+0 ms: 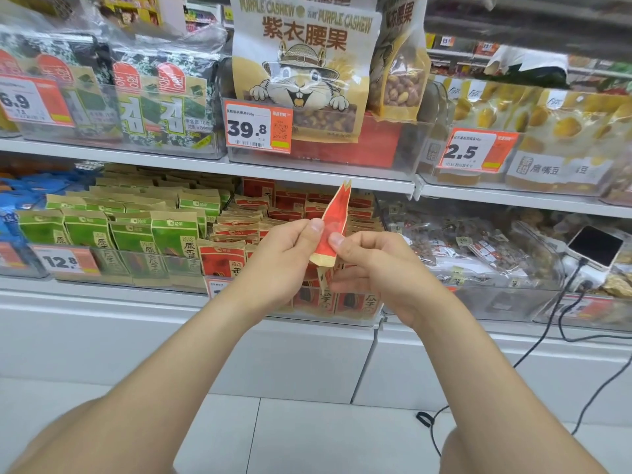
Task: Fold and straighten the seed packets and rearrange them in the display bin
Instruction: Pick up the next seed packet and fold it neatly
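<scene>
**Red seed packet pinched in both hands at the bin**

I see the left hand (284, 258) and the right hand (372, 265) both pinching one red seed packet (333, 230) between thumb and fingers. It is upright and creased lengthwise, just in front of the display bin (342, 319). More red packets (222, 258) with kraft-brown tops stand inside the bin; I cannot read their small characters. Left of the bin, green packets (174, 234) sit behind a tag reading "12.8" (65, 261). On the shelf above the bin, a bag printed "PURPLE CASHEW" (301, 63) shows a squirrel in a straw hat, fronted by a "39.8" tag (258, 126). Up and right of the bin, another tag reads "2.5" (475, 152)
</scene>
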A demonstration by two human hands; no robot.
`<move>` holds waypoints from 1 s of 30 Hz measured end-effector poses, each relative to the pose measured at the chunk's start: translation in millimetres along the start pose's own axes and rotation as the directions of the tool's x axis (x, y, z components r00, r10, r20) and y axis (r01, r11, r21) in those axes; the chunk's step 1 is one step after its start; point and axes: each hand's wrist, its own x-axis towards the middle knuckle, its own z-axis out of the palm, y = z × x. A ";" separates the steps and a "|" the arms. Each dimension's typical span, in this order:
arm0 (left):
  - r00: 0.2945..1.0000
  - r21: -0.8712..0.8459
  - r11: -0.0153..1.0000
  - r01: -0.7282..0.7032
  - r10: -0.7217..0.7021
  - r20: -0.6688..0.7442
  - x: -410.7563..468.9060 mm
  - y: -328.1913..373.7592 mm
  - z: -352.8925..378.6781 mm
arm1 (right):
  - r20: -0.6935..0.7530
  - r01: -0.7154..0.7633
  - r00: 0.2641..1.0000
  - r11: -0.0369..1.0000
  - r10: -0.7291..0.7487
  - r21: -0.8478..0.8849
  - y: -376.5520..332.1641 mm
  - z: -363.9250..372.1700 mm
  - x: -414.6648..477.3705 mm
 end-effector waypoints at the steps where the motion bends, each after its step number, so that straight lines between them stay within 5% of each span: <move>1: 1.000 0.000 1.000 0.006 -0.006 0.002 -0.1 1.5 0.3 | 0.004 -0.002 1.000 1.000 0.002 0.006 0.1 -0.3 -0.1; 5: 0.995 -0.041 0.996 0.079 -0.081 -0.058 2.7 3.4 2.2 | -0.023 0.002 1.000 0.998 -0.004 -0.062 -0.6 -1.2 -1.5; 12: 0.973 -0.010 0.992 0.129 -0.128 -0.192 7.0 -0.6 8.9 | -0.050 0.092 0.988 0.821 -0.145 -0.563 9.1 8.2 -3.0; 18: 0.936 -0.283 0.920 0.271 -0.320 -0.144 7.4 4.2 10.2 | -0.306 0.048 0.943 0.965 -0.129 -0.258 6.3 10.9 0.1; 20: 0.920 -0.323 0.889 0.324 -0.376 -0.112 7.2 4.5 11.5 | -0.247 0.010 0.968 0.995 -0.035 -0.103 0.9 10.3 -2.7; 24: 0.912 -0.065 0.961 0.270 -0.277 -0.303 6.6 -2.1 16.7 | -0.100 -0.074 0.993 0.990 0.062 -0.121 -2.1 10.6 -6.1; 30: 0.944 0.154 0.983 0.098 -0.043 -0.327 5.3 3.0 17.9 | -0.204 -0.026 0.979 0.998 0.015 -0.051 -4.0 12.4 -4.0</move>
